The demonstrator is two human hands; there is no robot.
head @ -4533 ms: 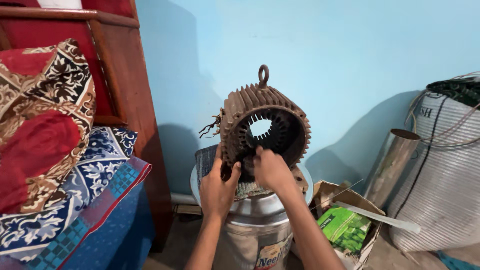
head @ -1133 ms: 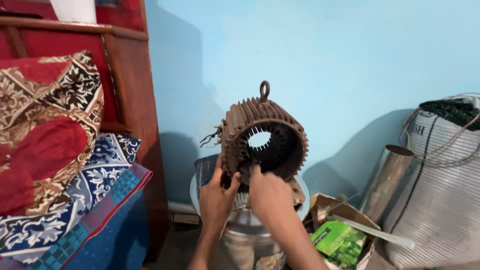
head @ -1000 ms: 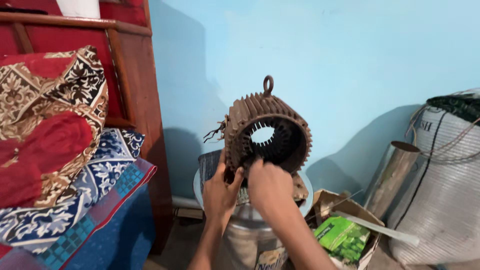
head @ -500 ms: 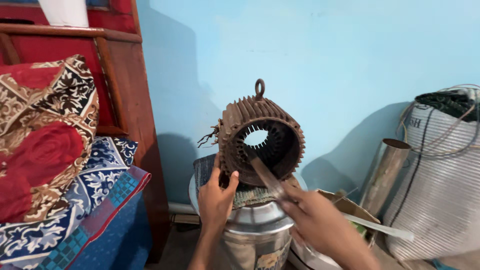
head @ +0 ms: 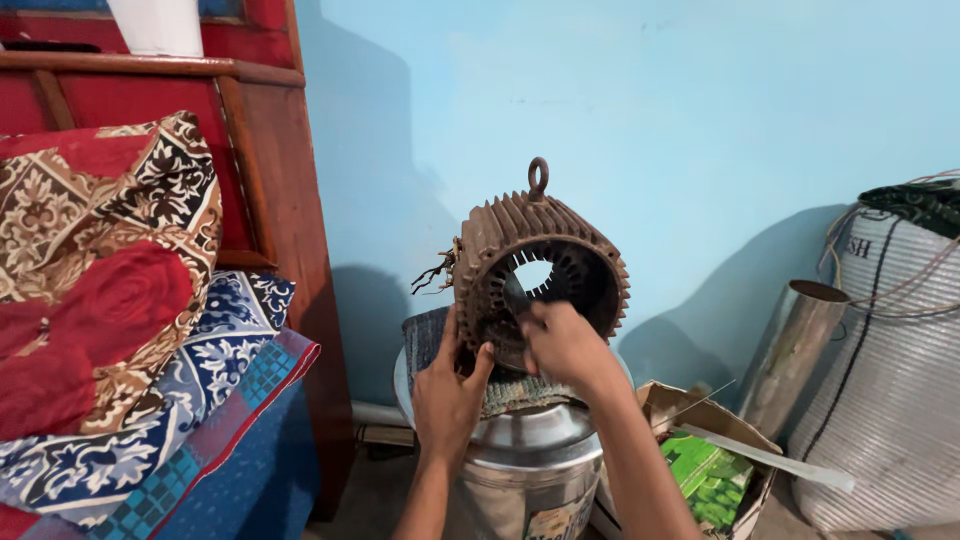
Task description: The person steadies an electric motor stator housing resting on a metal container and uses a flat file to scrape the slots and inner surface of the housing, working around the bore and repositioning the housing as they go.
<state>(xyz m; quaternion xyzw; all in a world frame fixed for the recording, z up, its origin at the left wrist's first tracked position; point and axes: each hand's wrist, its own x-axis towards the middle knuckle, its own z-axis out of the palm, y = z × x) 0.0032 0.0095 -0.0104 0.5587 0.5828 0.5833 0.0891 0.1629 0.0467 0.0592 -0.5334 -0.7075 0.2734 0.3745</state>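
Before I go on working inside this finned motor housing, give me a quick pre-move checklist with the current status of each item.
1. Left hand braces the front rim of the finned motor housing: ok.
2. Right hand is at the housing's opening, fingers at the lower inner edge: ok.
3. What the right hand pinches, if anything: cannot tell, something thin and pale shows above the fingers.
4. Housing sits on the folded cloth pad atop the steel drum: ok, though how steady it is cannot be told.
5. Loose wire ends stick out at the housing's left side, near the left hand: not ok.
6. Lifting eye on top is unobstructed: ok.
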